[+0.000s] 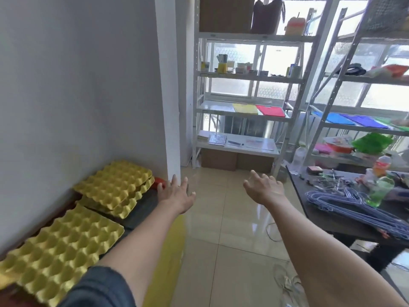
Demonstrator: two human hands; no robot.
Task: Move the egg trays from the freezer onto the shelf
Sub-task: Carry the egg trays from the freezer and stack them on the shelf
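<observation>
Yellow egg trays lie on the dark-topped freezer [141, 212] at lower left: a small stack of egg trays [115, 186] against the wall and a nearer egg tray [64, 247]. My left hand [177, 192] hovers open just right of the far stack, over the freezer's edge, holding nothing. My right hand [264, 187] is stretched out open above the tiled floor, also empty. The white metal shelf [239, 111] stands ahead by the window.
A white wall corner [170, 129] juts out beside the freezer. A second metal rack [358, 125] with coloured sheets stands at right. A dark table [345, 220] holds purple hangers, bottles and clutter. Cardboard boxes [236, 160] sit under the shelf. A cable lies on the floor.
</observation>
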